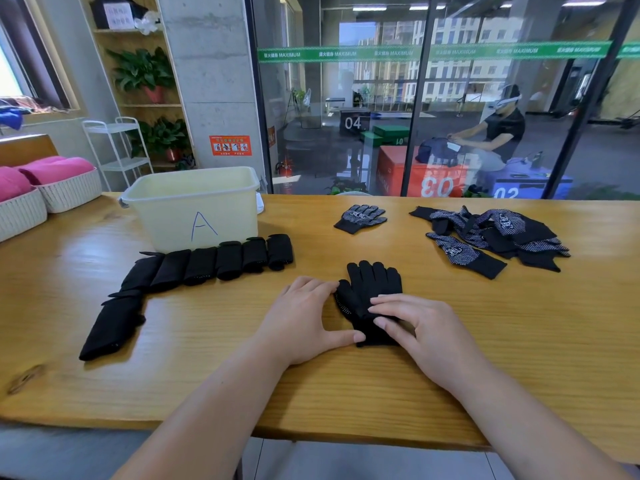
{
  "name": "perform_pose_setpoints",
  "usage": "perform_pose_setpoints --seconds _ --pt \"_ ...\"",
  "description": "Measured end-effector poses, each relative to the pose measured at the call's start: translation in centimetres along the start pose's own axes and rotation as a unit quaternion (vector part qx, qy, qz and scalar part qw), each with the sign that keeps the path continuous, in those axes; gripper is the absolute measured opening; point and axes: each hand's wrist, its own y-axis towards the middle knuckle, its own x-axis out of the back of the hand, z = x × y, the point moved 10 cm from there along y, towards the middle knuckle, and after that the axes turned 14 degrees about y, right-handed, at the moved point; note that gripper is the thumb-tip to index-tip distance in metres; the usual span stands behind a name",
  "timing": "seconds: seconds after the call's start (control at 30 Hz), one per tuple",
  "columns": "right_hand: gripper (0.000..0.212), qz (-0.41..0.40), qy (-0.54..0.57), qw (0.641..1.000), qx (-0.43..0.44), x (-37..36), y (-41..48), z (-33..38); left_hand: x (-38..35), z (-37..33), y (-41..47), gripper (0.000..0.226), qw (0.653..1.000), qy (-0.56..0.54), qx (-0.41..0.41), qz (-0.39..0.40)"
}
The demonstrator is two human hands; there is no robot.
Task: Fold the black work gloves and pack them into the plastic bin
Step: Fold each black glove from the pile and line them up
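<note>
The black glove [374, 285] is lying flat on the tabletop [519, 323] right in front of the person, cuff toward them, well apart from the plastic bin [194, 206] marked A at the far left. It may be two gloves stacked; I cannot tell.

What I am worrying about: if it is a pair, the layers could be sliding out of line as the fold begins, because only light pressure is pinning them. The bundle would then be coming out lopsided beside the row of folded gloves [207, 265] in front of the bin. A loosely made fold could also be springing open.

The left hand [304, 317] is lying flat beside the glove, thumb touching the cuff, fingers [322, 285] straight and gripping nothing. The right hand [426, 327] is resting over the cuff end, pressing down with relaxed fingers, not curling round it.
</note>
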Motion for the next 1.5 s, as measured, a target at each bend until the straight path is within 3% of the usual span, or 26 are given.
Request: perform_pose_setpoints --seconds 0.23,0.37,0.63,0.77,0.83,0.9,1.03,1.17,1.3,1.5 --pt "0.02 0.019 0.005 1.0 0.001 -0.5 -0.2 0.3 0.2 -0.2 -0.1 0.112 1.0 0.0 -0.002 -0.003" --pt "0.029 0.021 0.016 0.999 -0.023 -0.5 -0.1 0.2 0.5 -0.2 -0.2 0.109 1.0 -0.021 -0.007 -0.001" --pt "0.033 0.048 -0.072 0.993 -0.083 -1.2 0.7 -1.4 -0.1 -0.4 -0.2 0.105 0.999 -0.025 -0.023 0.024" --pt "0.061 0.161 -0.116 0.968 -0.151 -3.1 2.3 -2.7 -0.4 -0.4 0.0 0.11 0.999 -0.027 -0.026 0.037" --pt "0.07 0.179 -0.186 0.947 -0.189 -3.2 3.3 -4.0 -0.4 -0.4 -0.1 0.112 0.998 -0.031 -0.024 0.04" --pt "0.071 0.163 -0.233 0.94 -0.187 -3.1 4.9 -3.7 -0.4 -0.4 -0.1 0.114 0.998 -0.032 -0.022 0.041" --pt "0.071 0.23 -0.214 0.925 -0.213 -6.0 6.4 -4.3 -0.5 -0.4 0.0 0.116 0.998 -0.031 -0.021 0.046" --pt "0.072 0.155 -0.23 0.929 -0.243 -5.5 7.9 -5.5 -0.4 -0.4 0.0 0.118 0.998 -0.031 -0.021 0.045" --pt "0.075 0.194 -0.221 0.92 -0.258 -7.3 7.3 -6.2 -0.2 -0.3 0.0 0.116 0.998 -0.037 -0.022 0.04" --pt "0.082 0.174 -0.218 0.923 -0.264 -7.9 7.7 -6.4 1.0 2.5 -0.1 0.091 0.979 -0.195 0.057 -0.035"
